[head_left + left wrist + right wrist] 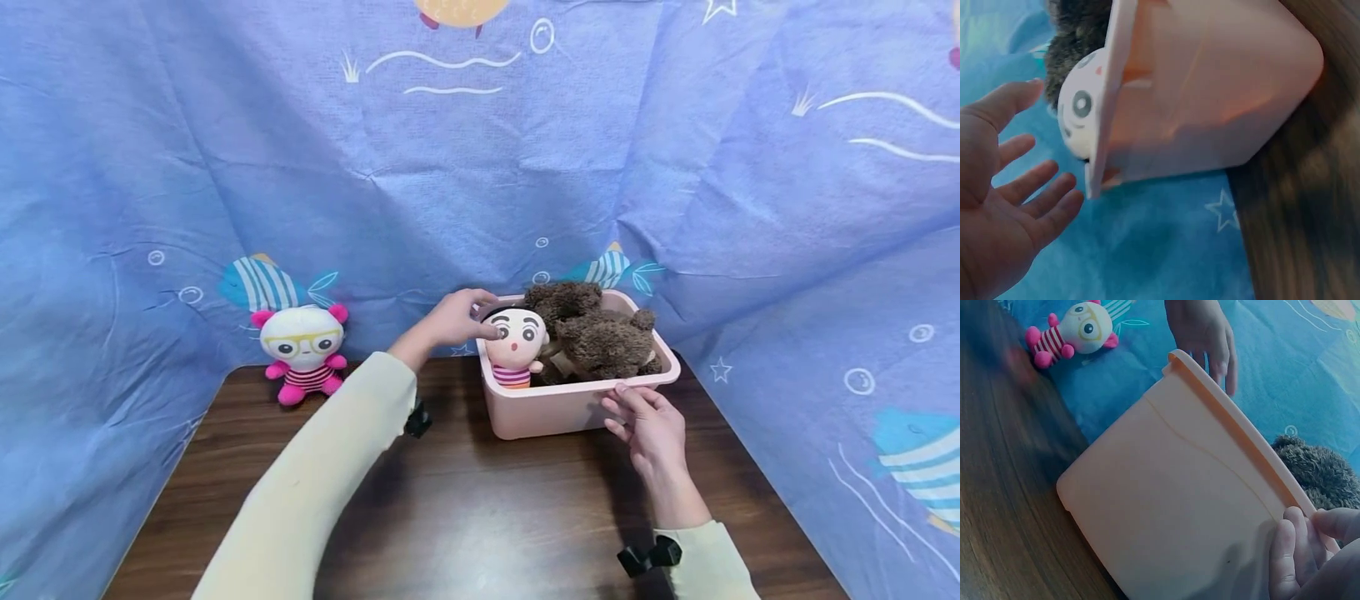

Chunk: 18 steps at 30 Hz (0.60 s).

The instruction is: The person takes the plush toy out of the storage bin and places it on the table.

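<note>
A pink plastic bin (551,414) stands at the back of the table, filled with plush toys. At its left end a black-haired doll (513,340) in a striped outfit sits upright, its head above the rim. My left hand (452,318) is beside that head, thumb overlapping the face in the head view. In the left wrist view, its fingers (1047,197) are spread and relaxed, apart from the doll. My right hand (656,429) pinches the bin's front rim near the right corner, thumb on top and fingers against the outer wall.
Dark brown fuzzy plush toys (609,343) fill the bin's middle and right. A pink-and-white panda plush (303,354) with yellow glasses sits at the table's back left. A blue sea-patterned cloth (420,192) hangs close behind and beside the wooden table (465,517).
</note>
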Each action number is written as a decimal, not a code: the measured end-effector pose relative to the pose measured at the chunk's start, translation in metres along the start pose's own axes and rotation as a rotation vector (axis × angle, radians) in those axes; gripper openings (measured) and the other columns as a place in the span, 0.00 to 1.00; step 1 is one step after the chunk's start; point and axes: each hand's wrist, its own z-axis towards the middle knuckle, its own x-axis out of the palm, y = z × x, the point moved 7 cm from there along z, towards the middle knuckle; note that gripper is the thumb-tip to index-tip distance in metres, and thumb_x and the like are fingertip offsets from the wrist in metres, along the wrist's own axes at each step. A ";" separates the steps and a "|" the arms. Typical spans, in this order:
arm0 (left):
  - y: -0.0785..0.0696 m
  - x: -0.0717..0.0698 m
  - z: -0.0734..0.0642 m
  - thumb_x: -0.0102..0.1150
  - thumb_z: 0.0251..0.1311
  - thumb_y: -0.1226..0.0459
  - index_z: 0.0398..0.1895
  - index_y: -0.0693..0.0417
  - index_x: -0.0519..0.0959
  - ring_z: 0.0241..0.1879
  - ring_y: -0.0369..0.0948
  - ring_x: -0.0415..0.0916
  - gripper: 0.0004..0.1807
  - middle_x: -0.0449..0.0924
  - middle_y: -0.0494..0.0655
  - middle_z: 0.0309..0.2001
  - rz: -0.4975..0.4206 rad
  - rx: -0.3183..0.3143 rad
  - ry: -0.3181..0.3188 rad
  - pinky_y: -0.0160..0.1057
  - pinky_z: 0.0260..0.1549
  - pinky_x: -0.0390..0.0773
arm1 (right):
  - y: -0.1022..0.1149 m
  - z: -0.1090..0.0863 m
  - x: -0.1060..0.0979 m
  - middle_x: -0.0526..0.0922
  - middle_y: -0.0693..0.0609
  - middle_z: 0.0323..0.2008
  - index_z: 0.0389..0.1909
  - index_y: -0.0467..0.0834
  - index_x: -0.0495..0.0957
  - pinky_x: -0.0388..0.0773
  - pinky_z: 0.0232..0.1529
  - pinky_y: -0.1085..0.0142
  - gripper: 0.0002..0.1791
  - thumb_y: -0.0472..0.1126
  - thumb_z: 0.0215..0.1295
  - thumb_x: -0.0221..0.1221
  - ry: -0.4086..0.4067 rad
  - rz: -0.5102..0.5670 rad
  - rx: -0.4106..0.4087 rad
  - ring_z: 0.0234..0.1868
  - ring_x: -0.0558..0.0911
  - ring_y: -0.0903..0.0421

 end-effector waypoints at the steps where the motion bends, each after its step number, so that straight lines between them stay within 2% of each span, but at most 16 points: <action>1: 0.000 0.004 0.003 0.73 0.59 0.57 0.70 0.54 0.74 0.62 0.53 0.76 0.35 0.77 0.55 0.66 -0.005 -0.015 0.001 0.50 0.58 0.78 | -0.001 0.000 0.000 0.91 0.53 0.28 0.33 0.46 0.74 0.86 0.24 0.64 0.09 0.35 0.70 0.64 -0.001 -0.001 0.001 0.30 0.90 0.59; 5: -0.001 0.016 0.013 0.73 0.58 0.58 0.71 0.51 0.74 0.59 0.51 0.76 0.36 0.77 0.52 0.68 0.010 -0.051 0.006 0.47 0.56 0.77 | -0.004 0.001 -0.001 0.91 0.53 0.28 0.32 0.46 0.75 0.86 0.25 0.64 0.09 0.35 0.70 0.64 -0.002 0.007 0.002 0.30 0.90 0.58; 9: -0.004 0.025 0.022 0.74 0.57 0.58 0.71 0.54 0.74 0.59 0.49 0.75 0.38 0.77 0.54 0.67 0.091 -0.058 0.024 0.45 0.55 0.77 | -0.005 0.002 -0.002 0.91 0.52 0.28 0.32 0.46 0.74 0.86 0.25 0.63 0.09 0.35 0.70 0.65 0.004 0.019 0.006 0.30 0.91 0.58; 13: -0.008 0.030 0.029 0.76 0.55 0.58 0.71 0.54 0.75 0.62 0.49 0.76 0.38 0.79 0.54 0.65 0.154 -0.043 0.007 0.45 0.58 0.77 | -0.004 0.003 -0.002 0.91 0.53 0.29 0.35 0.45 0.73 0.86 0.25 0.63 0.09 0.35 0.70 0.65 0.009 0.013 0.004 0.30 0.91 0.58; 18: -0.016 0.037 0.033 0.78 0.53 0.59 0.67 0.55 0.78 0.64 0.52 0.74 0.36 0.80 0.56 0.63 0.199 0.014 -0.017 0.45 0.64 0.73 | -0.001 0.005 -0.001 0.91 0.52 0.29 0.36 0.45 0.72 0.86 0.25 0.63 0.09 0.34 0.70 0.64 0.018 0.022 -0.005 0.30 0.91 0.58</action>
